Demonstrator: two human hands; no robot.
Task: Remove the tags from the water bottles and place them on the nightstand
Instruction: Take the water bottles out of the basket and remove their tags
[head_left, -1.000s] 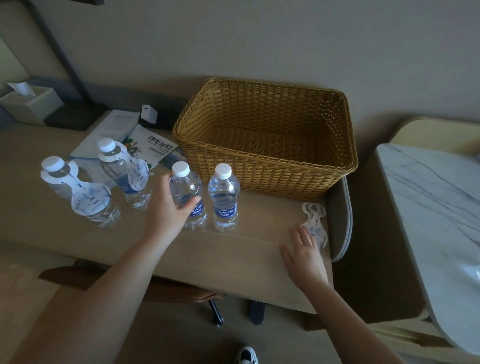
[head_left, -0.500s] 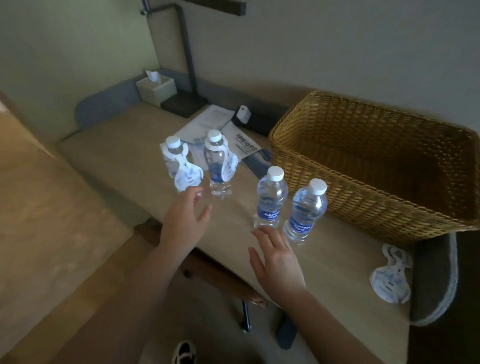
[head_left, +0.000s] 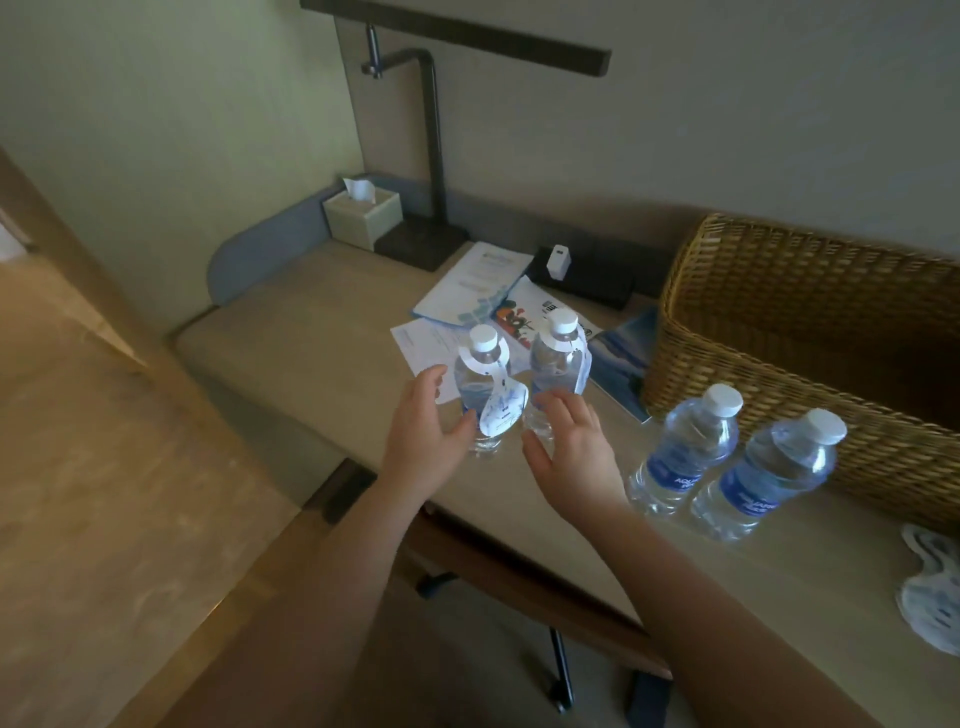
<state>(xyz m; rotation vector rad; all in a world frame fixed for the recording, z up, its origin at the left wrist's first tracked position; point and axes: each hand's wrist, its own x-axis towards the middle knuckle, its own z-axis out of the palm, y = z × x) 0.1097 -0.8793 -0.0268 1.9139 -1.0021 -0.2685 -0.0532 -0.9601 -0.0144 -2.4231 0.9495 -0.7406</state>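
A beige desk (head_left: 322, 358) runs from the middle left of the frame to the lower right, against a pale wall, with a dark lamp (head_left: 434, 156) and a tissue box (head_left: 362, 210) at the upper middle and a wicker basket (head_left: 810, 332) at the right. Near the frame's centre stand 2 tagged bottles: the left tagged bottle (head_left: 480, 384) carries a white tag (head_left: 501, 410) looped round its neck and hanging down its front, and the right tagged bottle (head_left: 556, 364) wears its own neck tag (head_left: 579, 358). Both stand upright, long axes vertical, caps up. The left hand (head_left: 426, 436) and right hand (head_left: 571, 447) reach in side by side, fingers spread and gripping nothing, the left one's fingertips beside or perhaps touching its bottle; probably 1 hand will steady a bottle while the other lifts the loop over the cap. At the lower right, 2 bare bottles (head_left: 732, 462) stand close together, likely set apart as finished, and removed tags (head_left: 930, 592) lie at the right edge of the frame on the desk, seemingly piled there to keep them together.
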